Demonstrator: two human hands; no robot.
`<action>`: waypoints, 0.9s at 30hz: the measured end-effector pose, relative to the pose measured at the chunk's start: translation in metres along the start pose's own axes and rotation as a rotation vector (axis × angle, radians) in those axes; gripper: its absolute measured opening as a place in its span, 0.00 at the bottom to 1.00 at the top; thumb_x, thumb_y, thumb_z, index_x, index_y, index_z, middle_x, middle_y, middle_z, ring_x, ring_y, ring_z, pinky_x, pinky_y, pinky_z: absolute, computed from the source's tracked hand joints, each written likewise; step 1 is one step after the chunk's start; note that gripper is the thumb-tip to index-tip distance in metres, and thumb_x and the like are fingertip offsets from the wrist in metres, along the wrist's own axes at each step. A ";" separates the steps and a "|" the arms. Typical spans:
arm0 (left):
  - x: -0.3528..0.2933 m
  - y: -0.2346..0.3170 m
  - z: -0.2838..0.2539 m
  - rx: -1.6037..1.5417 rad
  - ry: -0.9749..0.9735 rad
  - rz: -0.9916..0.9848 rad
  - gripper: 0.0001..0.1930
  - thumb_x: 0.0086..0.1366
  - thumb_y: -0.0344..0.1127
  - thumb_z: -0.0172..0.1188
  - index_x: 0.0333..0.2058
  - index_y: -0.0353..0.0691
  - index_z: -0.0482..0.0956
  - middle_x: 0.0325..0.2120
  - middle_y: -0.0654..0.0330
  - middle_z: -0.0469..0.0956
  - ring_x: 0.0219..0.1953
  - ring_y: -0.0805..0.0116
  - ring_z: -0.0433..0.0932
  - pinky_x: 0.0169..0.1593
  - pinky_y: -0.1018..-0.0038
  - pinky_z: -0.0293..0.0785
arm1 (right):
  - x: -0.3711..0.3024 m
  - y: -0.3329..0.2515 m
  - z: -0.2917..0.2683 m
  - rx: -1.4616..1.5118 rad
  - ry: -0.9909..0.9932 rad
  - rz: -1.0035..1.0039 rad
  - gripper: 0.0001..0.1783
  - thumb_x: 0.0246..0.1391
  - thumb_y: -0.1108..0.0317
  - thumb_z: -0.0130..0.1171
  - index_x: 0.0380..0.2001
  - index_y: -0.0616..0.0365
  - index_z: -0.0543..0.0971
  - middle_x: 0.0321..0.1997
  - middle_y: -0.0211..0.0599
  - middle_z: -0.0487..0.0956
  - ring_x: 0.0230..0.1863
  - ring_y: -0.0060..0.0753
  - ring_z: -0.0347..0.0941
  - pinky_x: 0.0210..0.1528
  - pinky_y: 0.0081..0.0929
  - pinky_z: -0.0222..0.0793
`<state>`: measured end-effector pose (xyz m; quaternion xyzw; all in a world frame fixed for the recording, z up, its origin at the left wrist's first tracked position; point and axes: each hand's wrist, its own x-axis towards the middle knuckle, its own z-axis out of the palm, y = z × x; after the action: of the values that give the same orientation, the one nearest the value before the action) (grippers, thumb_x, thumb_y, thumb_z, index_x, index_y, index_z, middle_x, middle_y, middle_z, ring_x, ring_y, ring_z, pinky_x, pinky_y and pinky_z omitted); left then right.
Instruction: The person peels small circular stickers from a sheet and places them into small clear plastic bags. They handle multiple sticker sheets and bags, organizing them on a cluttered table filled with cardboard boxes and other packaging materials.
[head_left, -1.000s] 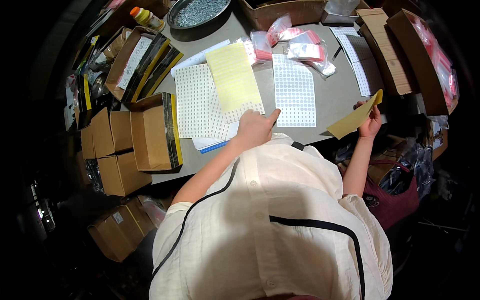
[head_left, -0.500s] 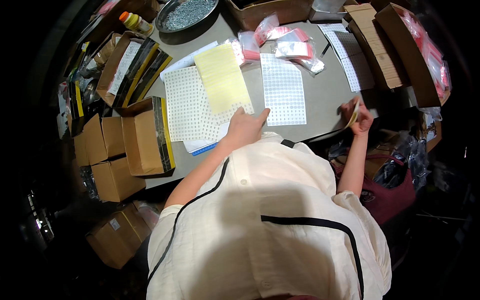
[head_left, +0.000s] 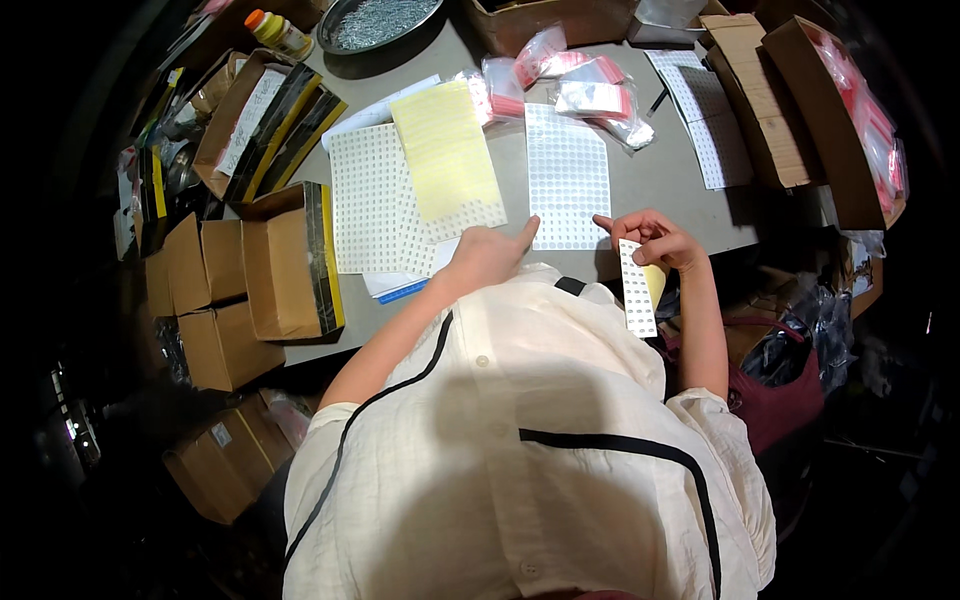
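A white sheet of round stickers (head_left: 568, 150) lies on the table in front of me. My left hand (head_left: 488, 256) rests at its lower left corner, thumb stretched onto the edge and the other fingers bent; I see nothing held in it. My right hand (head_left: 658, 240) is closed on a narrow strip of printed stickers (head_left: 637, 295) with a yellowish back, which hangs below the fingers. The right index finger points out to the sheet's lower right edge. Beside my left hand lie white sheets of small printed labels (head_left: 365, 205) with a yellow sheet (head_left: 445, 150) on top.
Bags with red edges (head_left: 590, 95) lie beyond the sticker sheet. At the back stands a round pan (head_left: 380, 62) of small metal pieces. Open cardboard boxes (head_left: 280, 265) line the left side, and a box of bags (head_left: 815, 110) stands at the right. Another label sheet (head_left: 700, 120) lies near it.
My right hand has come left to the sheet's lower right corner, bringing the sticker strip, whose printed face now shows. My left fingers have bent in, while the thumb stays at the sheet's corner.
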<state>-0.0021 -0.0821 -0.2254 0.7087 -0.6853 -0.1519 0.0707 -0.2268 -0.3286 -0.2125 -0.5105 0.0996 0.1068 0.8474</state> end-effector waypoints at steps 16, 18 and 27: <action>-0.005 -0.003 0.007 -0.053 0.229 0.085 0.30 0.60 0.33 0.60 0.63 0.49 0.74 0.13 0.59 0.73 0.16 0.55 0.74 0.23 0.60 0.68 | 0.000 -0.016 0.007 -0.052 0.024 0.136 0.21 0.28 0.73 0.67 0.33 0.65 0.79 0.24 0.27 0.81 0.23 0.17 0.75 0.81 0.27 0.38; 0.000 0.002 -0.002 -0.049 0.178 0.097 0.30 0.58 0.32 0.61 0.62 0.46 0.75 0.13 0.60 0.74 0.16 0.57 0.75 0.25 0.63 0.71 | 0.000 -0.015 0.007 -0.062 0.026 0.130 0.21 0.28 0.73 0.68 0.33 0.65 0.78 0.24 0.25 0.81 0.23 0.16 0.74 0.79 0.24 0.41; 0.008 0.003 -0.005 -0.006 0.142 0.101 0.33 0.55 0.31 0.62 0.63 0.42 0.73 0.14 0.60 0.76 0.16 0.59 0.76 0.26 0.64 0.72 | 0.000 -0.002 0.008 -0.020 0.045 0.070 0.19 0.28 0.74 0.63 0.32 0.65 0.77 0.22 0.27 0.80 0.21 0.19 0.74 0.83 0.34 0.28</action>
<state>-0.0034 -0.0907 -0.2210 0.6822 -0.7128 -0.0995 0.1288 -0.2258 -0.3228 -0.2074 -0.5174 0.1354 0.1258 0.8355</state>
